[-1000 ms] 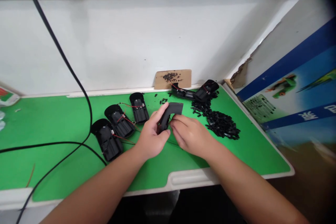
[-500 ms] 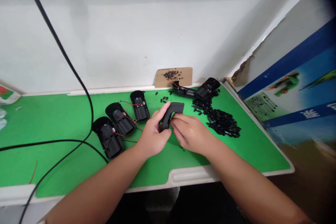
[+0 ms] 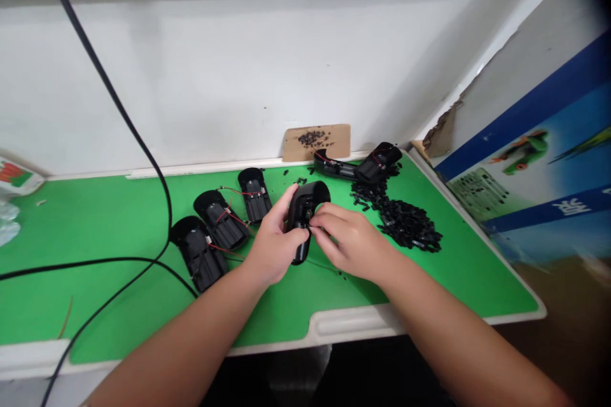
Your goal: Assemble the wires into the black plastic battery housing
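My left hand [image 3: 277, 241] is closed around a curved black plastic housing [image 3: 312, 193], gripping it from the left with the thumb across its near side. The thumb and fingertips of my right hand [image 3: 351, 235] are pinched together at the housing's open inner side; whatever they hold is too small to make out. To the left on the green tabletop [image 3: 143, 311] lie three similar black housings [image 3: 219, 219] with battery slots and thin red wires. Two more black housings [image 3: 379, 162] rest against each other at the back right.
A heap of small black parts [image 3: 410, 226] lies to the right. Tiny dark pieces sit on a cardboard piece [image 3: 317, 140] against the white wall. A black cable [image 3: 119, 105] crosses the left side. A printed carton [image 3: 539, 159] stands along the right edge.
The housing in my left hand has turned, so its hollow inside and glossy lower end now show. My right fingertips stay at its inner side. The view has shifted slightly.
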`<state>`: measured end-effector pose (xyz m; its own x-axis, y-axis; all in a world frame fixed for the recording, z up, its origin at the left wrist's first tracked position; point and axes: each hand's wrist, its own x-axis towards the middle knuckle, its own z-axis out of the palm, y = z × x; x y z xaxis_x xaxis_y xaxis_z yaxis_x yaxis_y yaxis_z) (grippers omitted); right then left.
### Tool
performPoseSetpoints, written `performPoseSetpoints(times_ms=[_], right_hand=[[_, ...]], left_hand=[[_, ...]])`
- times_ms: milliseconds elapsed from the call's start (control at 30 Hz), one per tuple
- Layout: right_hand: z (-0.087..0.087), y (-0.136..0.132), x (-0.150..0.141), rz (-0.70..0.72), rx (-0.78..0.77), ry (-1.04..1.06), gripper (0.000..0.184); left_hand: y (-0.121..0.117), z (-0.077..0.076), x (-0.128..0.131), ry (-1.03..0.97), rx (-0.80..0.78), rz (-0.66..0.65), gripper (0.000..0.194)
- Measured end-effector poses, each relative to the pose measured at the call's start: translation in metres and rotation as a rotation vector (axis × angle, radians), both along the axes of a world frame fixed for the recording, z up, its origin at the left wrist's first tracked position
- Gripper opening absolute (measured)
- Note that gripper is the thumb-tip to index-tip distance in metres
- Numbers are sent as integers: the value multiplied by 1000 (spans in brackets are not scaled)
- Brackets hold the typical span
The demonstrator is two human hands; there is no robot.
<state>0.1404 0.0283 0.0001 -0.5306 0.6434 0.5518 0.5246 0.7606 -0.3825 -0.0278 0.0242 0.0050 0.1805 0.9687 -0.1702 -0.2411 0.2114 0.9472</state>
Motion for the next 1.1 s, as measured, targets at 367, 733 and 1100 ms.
performPoseSetpoints(times_ms=[367, 733, 1100], right_hand=[[2, -2, 5, 34, -15, 150, 18], [2, 0, -2, 32, 195, 163, 12], [1, 1, -5, 22, 214, 148, 9]], left_hand=[[0, 7, 1, -178, -113, 55, 93], [-2, 12, 1, -178, -98, 74, 95], [-3, 8, 2, -157, -41, 55, 93]])
